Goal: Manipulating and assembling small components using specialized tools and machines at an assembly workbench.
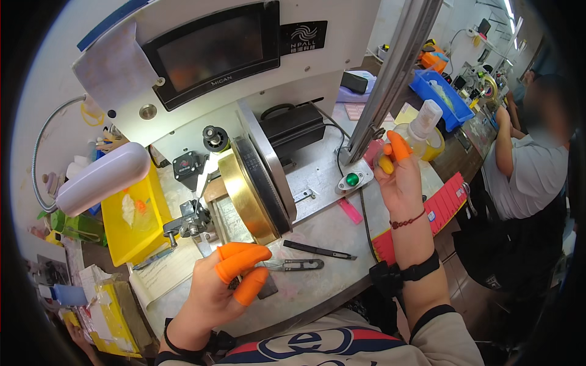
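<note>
Hands: left (223, 283) low, right (397, 177) raised.

free: bench strip beside snips (297, 265) | blocked: brass wheel (244, 195), metal post (394, 73)

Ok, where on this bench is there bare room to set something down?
Bare grey top lies between the black tweezers and the red ruler strip, past the pink marker. It is crowded by the snips, left hand, brass wheel and yellow tray.
</note>
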`<state>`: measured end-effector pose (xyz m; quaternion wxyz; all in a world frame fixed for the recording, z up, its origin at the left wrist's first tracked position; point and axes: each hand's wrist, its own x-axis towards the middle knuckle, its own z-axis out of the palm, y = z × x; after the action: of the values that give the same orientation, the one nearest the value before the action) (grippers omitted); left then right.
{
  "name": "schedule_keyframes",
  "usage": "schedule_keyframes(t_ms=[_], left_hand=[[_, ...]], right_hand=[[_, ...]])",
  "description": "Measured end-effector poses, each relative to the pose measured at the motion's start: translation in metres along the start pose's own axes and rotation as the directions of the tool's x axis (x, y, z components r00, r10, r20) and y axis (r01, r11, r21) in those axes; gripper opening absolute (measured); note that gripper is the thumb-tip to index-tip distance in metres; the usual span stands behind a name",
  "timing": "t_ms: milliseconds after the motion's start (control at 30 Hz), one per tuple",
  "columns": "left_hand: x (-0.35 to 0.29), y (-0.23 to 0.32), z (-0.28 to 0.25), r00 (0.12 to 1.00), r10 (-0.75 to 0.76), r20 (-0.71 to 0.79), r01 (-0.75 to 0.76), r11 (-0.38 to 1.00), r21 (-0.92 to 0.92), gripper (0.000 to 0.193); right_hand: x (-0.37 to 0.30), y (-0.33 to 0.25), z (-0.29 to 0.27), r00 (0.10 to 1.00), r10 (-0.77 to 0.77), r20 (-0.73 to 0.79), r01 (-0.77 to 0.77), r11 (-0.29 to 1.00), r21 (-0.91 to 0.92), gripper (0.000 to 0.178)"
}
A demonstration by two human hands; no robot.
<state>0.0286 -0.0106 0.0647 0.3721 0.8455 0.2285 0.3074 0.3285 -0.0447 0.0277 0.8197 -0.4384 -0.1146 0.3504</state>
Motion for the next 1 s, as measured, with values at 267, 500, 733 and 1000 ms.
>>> schedule_keyframes(t_ms=[267, 500, 733, 1000], left_hand=[[0.001, -0.011, 0.0, 0.987, -0.041, -0.157, 0.026, 0.995, -0.097, 0.023], [-0.005, -0.014, 0.006, 0.96, -0.152, -0.235, 0.042, 0.908, -0.417, 0.021], [0.016, -0.023, 0.016, 0.834, -0.486, -0.262, 0.064, 0.557, -0.828, 0.032], [0.034, -0.062, 0.01, 0.908, -0.4, -0.122, 0.148, 0.579, -0.801, 0.033]], right_hand=[[0.002, 0.007, 0.01, 0.986, 0.163, -0.047, -0.164, 0.986, -0.033, 0.009], [-0.035, 0.03, 0.021, 0.927, -0.241, 0.287, 0.363, 0.766, -0.531, 0.02], [-0.066, 0.053, 0.041, 0.832, 0.031, 0.554, 0.257, 0.864, -0.433, 0.02], [-0.031, 0.058, 0.072, 0.671, 0.154, 0.725, 0.177, 0.917, -0.358, 0.02]])
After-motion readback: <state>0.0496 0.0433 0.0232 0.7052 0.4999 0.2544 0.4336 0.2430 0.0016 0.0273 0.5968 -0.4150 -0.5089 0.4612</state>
